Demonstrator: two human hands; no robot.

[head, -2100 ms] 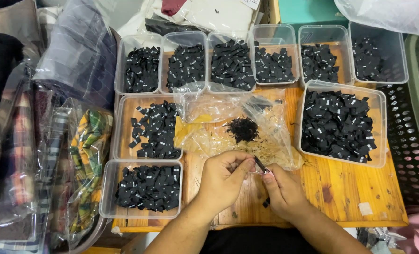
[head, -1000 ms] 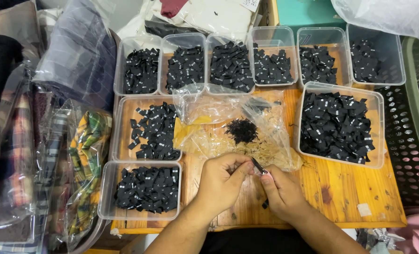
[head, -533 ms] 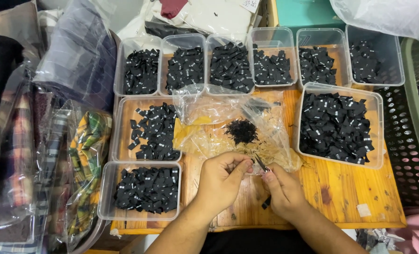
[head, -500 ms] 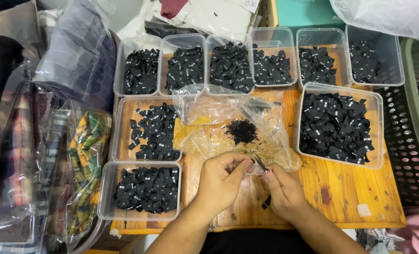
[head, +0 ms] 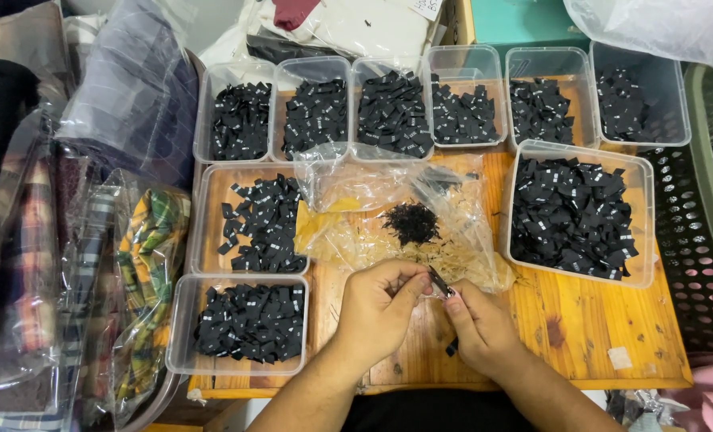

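While your two hands meet over the front of the wooden counter [head: 596, 320], your left hand [head: 380, 308] is curled with thumb and forefinger pressed together on a small black fabric label [head: 439, 282], and your right hand [head: 480, 328] pinches the same label from the other side, fingertips nearly touching the left ones. A second dark bit [head: 451, 347] shows just below your right hand; what it is cannot be told.

Just beyond your hands lies a crumpled clear plastic bag [head: 356, 188], spread flat on the counter, with a small heap of black thread trimmings [head: 411, 222] on it and pale wispy threads scattered around that heap.

To your right stands a large clear tub [head: 644, 216] filled with black labels. To your left sit two clear trays, the nearer tray [head: 182, 336] packed with labels and the farther tray [head: 204, 232] only partly filled. Along the back edge runs a row of six clear containers [head: 468, 60], side by side, each holding black labels.

Off the counter's left edge, bagged plaid garments [head: 144, 248] lie in clear wrapping. On the right edge stands a dark perforated basket [head: 700, 264], and a teal box [head: 524, 20] sits behind the row of containers.
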